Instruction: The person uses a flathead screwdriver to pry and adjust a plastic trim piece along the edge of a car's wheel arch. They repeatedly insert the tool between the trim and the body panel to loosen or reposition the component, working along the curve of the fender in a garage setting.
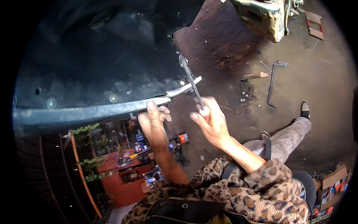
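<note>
A large black panel [100,59] with round fasteners spreads over the upper left. Along its lower edge runs a grey strip [89,110], continued at the right by a short pale piece [184,89]. My left hand [154,118] is closed on the strip's right end, thumb on top and fingers curled below. My right hand [212,123] grips the lower end of a long, slim metal tool [191,77], whose exact kind I cannot make out. The tool slants up and left, crossing in front of the pale piece, and its wider head lies by the panel's right edge.
On the brown ground at right lie a bent metal bar [271,86], a wood piece [256,75] and several small parts. A worn metal block [266,18] juts in above. Below stand a red cabinet [123,179] with tools, a tyre [305,188] and cardboard boxes [334,177].
</note>
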Available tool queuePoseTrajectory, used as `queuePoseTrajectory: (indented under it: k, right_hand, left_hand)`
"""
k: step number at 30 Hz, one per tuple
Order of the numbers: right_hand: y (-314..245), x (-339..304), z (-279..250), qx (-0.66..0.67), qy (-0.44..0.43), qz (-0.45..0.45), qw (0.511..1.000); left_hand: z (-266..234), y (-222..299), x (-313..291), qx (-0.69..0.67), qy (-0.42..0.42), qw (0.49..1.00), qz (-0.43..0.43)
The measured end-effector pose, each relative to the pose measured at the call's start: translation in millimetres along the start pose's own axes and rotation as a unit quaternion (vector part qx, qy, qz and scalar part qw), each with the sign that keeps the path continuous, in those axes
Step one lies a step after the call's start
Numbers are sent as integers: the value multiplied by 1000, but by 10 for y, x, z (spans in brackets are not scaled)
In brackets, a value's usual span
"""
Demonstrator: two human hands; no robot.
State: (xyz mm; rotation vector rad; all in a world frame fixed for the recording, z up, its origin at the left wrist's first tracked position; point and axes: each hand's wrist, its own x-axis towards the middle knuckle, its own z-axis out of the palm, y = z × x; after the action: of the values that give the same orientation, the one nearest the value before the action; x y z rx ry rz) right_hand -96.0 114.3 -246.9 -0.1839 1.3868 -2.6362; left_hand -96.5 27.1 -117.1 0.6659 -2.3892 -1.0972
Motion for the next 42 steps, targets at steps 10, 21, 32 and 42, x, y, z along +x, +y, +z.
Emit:
queuePoseTrajectory:
  k: [10,21,32,42]
  right_hand:
    - [157,-490,-440,-124,-178,-14,976]
    - [91,-205,-641,-289,-224,-83,927]
    - [130,102,-709,-329,-181,-177,910]
    - [113,277,-710,-314,-183,-209,908]
  left_hand:
    - [414,31,15,83,243,966,-15]
    - [234,153,-27,108,199,973,-51]
    - [266,96,-6,48,174,981,-70]
    - [294,88,17,18,184,981,-66]
